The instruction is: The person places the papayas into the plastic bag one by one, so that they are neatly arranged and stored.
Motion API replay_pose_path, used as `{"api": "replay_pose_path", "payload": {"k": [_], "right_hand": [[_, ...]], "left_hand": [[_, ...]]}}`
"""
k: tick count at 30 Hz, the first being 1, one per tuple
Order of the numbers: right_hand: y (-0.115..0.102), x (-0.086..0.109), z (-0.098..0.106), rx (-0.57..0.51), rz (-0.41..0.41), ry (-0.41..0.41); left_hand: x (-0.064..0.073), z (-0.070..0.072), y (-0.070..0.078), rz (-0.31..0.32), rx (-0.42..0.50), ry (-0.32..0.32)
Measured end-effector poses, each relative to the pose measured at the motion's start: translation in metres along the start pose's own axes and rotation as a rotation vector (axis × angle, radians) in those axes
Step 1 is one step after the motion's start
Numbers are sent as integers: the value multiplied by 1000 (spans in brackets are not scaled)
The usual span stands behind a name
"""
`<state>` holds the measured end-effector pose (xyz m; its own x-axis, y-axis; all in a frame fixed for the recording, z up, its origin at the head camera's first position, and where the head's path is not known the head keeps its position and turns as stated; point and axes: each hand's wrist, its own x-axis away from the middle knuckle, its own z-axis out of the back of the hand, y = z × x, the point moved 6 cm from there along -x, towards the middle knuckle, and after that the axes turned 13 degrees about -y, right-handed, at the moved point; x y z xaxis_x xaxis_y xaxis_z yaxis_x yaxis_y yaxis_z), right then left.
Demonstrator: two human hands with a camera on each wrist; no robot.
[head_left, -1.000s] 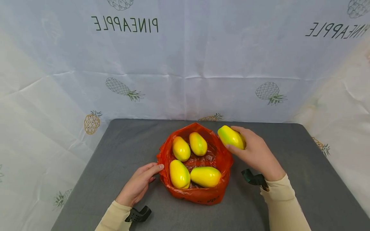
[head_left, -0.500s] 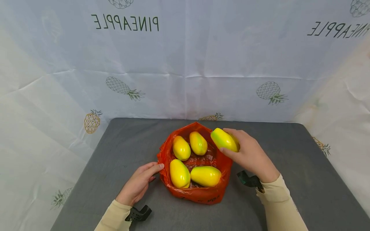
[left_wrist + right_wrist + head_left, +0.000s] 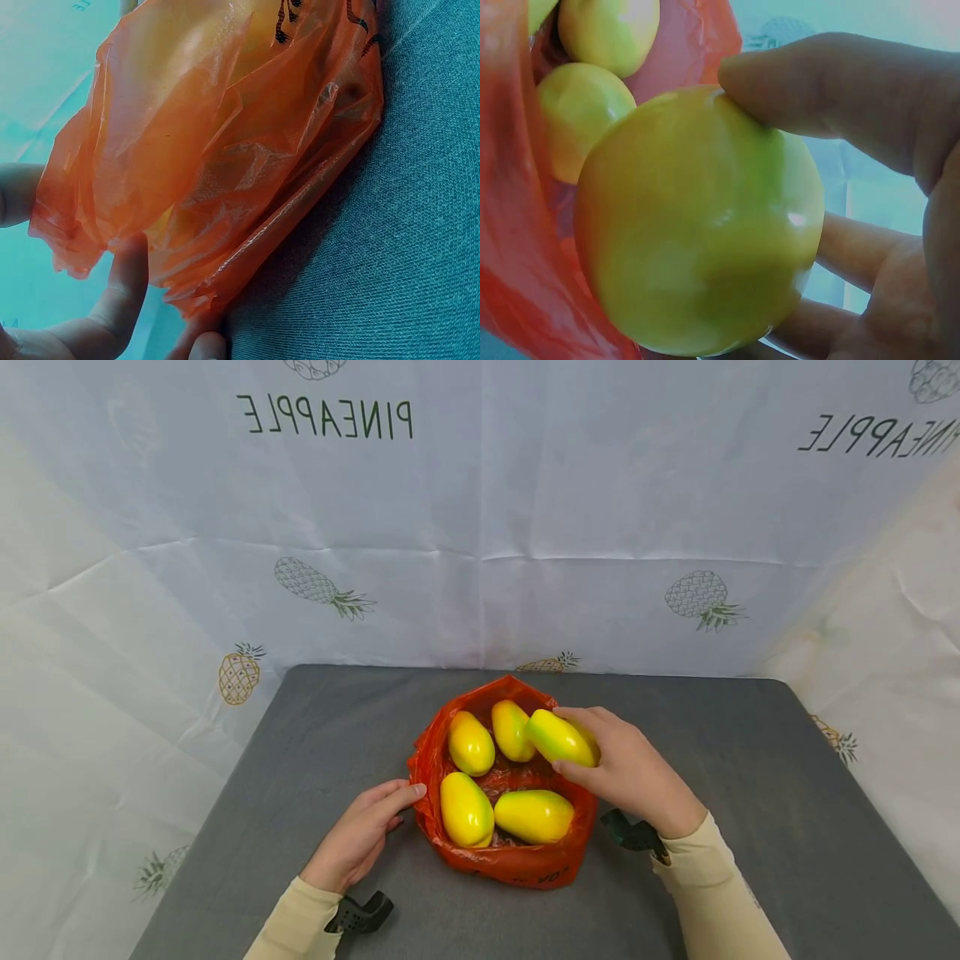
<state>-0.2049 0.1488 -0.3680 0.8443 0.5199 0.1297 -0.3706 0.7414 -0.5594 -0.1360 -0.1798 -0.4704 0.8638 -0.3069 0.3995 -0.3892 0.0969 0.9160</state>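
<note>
A red plastic bag (image 3: 517, 865) stands open-mouthed on the table with several yellow-green mangoes (image 3: 534, 817) inside. My left hand (image 3: 362, 833) pinches the bag's left rim, thumb over the edge and fingers on the outside. In the left wrist view, fingers press against the thin orange-looking plastic (image 3: 165, 150). My right hand (image 3: 633, 768) grips another mango (image 3: 558, 738) over the right side of the bag's mouth. Seen from the right wrist, that mango (image 3: 697, 232) lies between thumb and fingers, its far end hidden. Two mangoes (image 3: 585, 116) in the bag show behind it.
A dark grey table (image 3: 337, 727) lies under the bag. White cloth printed with pineapples (image 3: 480, 510) hangs behind the table and at both sides. Black wrist mounts (image 3: 363, 915) sit on both forearms.
My right hand has carried its mango leftward and slightly nearer, from beside the bag's right rim to over its mouth. The left hand and the bag stay in place.
</note>
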Motion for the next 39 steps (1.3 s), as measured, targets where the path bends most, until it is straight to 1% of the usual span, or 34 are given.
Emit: {"api": "replay_pose_path", "payload": {"k": [10,14,21,27,33,39], "right_hand": [[-6,-5,-12,4,37,-33],[-7,-8,-16,1,38,-54],[-9,-11,-22,25,35,-90],[-10,-13,-24,33,47,-92],[-11,-13,-26,32,64,-95],[-11,-14,-28,23,54,-114]], "left_hand": [[0,0,-1,-1,1,-7],[0,0,-1,-3,0,-11],[0,0,-1,2,3,-12],[0,0,-1,8,10,-10],[2,-1,-1,1,13,-17],[2,-2,-1,-3,10,-16]]}}
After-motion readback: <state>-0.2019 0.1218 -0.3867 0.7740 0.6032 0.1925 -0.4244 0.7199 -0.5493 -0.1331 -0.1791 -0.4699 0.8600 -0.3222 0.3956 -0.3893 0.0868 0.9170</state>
